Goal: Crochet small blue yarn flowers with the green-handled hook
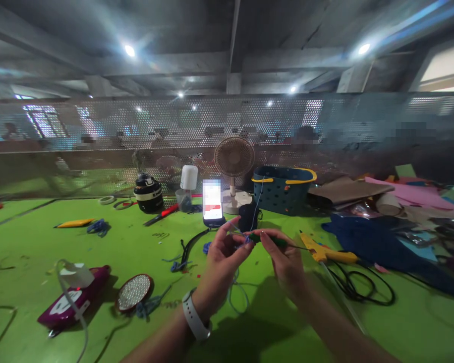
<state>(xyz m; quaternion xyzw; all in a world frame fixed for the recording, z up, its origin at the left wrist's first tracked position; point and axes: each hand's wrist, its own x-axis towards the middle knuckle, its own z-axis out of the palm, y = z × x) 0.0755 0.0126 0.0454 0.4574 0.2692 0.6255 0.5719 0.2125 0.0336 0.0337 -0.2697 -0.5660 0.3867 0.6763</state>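
My left hand [221, 257] pinches a small piece of blue crochet work [248, 241], its index finger raised with yarn over it. In my right hand [287, 259] is a crochet hook [281, 242] with a green handle, closed between thumb and fingers. The hook's tip meets the work at my left fingertips, where the stitches are too small to make out. A strand of blue yarn [256, 205] runs from the blue basket [283, 199] down to my hands. Loose pale yarn [245, 297] hangs in a loop below them.
Behind my hands stand a lit phone [212, 201] and a fan [234, 157]. A yellow glue gun [325, 252] with a black cord lies right, near dark blue fabric [378, 247]. On the left are a purple power strip [73, 302], a round studded object [135, 292] and a cutter [73, 223].
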